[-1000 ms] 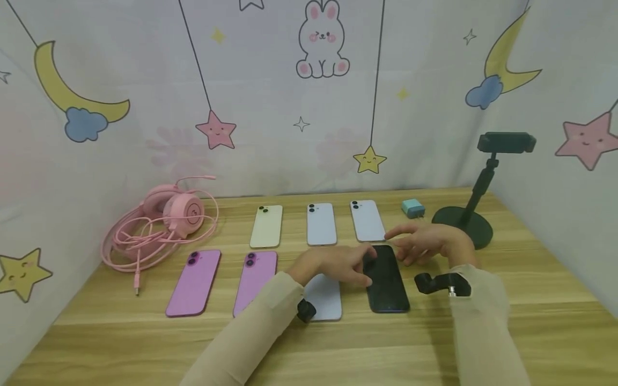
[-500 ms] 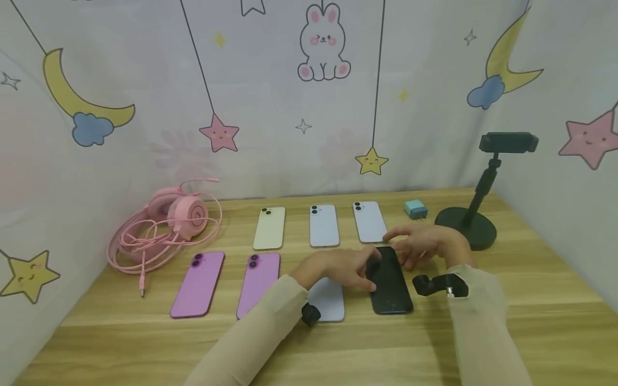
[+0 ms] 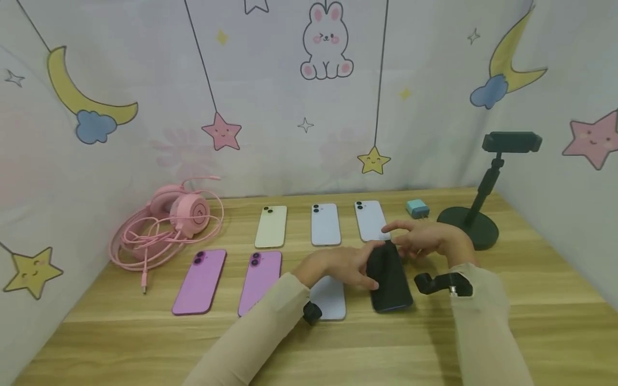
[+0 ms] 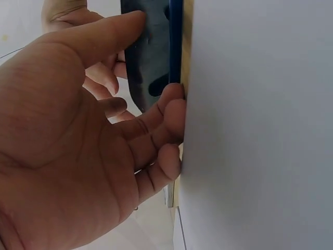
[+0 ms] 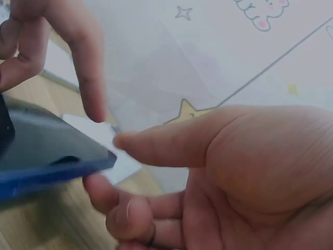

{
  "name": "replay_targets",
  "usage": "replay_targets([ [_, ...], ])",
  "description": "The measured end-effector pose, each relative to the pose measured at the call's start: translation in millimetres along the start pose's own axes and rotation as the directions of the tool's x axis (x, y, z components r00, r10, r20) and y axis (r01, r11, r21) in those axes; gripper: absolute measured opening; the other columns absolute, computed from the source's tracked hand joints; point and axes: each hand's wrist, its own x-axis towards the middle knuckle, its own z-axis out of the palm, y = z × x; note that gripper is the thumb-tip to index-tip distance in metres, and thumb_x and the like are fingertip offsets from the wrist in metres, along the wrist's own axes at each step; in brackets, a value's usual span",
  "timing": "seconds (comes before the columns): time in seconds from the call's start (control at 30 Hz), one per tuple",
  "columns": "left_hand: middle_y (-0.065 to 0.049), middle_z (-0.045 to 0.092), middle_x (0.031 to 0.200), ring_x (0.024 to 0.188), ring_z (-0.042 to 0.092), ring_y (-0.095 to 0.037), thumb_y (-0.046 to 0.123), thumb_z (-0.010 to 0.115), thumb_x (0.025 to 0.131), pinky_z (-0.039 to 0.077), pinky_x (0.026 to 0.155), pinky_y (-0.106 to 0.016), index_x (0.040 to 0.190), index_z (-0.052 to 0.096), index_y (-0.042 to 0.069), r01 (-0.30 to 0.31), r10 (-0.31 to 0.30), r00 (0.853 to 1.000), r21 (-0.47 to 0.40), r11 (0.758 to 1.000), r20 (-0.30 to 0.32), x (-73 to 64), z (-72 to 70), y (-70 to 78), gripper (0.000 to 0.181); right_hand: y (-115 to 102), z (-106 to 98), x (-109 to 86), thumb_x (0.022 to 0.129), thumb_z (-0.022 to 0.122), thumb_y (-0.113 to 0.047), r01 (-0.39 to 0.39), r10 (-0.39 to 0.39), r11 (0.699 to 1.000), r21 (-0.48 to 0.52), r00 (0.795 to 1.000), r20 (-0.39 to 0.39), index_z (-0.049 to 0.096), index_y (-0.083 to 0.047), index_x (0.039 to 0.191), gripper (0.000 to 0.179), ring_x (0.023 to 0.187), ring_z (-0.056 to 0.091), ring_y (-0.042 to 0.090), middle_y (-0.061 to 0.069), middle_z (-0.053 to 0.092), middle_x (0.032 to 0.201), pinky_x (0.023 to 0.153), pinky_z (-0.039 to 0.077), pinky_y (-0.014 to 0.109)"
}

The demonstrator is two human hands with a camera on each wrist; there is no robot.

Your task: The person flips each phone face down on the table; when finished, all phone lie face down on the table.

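Note:
A smartphone [image 3: 393, 287] with a dark screen face up and a blue edge lies between my hands, its far end tilted up from the table. My left hand [image 3: 340, 265] holds it from the left, thumb by the long edge and index finger at the far edge; in the left wrist view its fingers [image 4: 171, 96] curl beside the blue edge. At the far right corner, my right hand [image 3: 427, 238] grips with the thumb above and a finger beneath, as the right wrist view shows. A pale phone [image 3: 330, 303] is partly hidden under my left wrist.
Two purple phones [image 3: 200, 281] lie at the left, behind them a cream phone [image 3: 271, 228] and two pale phones [image 3: 325, 225]. Pink headphones [image 3: 190, 214] with coiled cable are at far left. A blue charger [image 3: 417, 208] and a black stand [image 3: 475, 228] are at back right.
The dark smartphone lay flat earlier; its far end has come up and tilted. My left index finger has straightened toward its far edge. The other phones stay put; the head view shifts slightly.

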Motion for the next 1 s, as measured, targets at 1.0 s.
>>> replay_targets([
  [1.0, -0.010, 0.066, 0.094, 0.068, 0.068, -0.022, 0.050, 0.055, 0.099, 0.048, 0.073, -0.028, 0.159, -0.016, 0.028, -0.050, 0.053, 0.999, -0.272, 0.961, 0.004, -5.4, -3.4, 2.5, 0.095, -7.3, 5.3, 3.8, 0.103, 0.045, -0.004, 0.234, -0.238, 0.969, 0.083, 0.970, 0.045, 0.021, -0.010, 0.159, 0.061, 0.081, 0.059, 0.022, 0.011, 0.060, 0.088, 0.083, 0.053, 0.039],
])
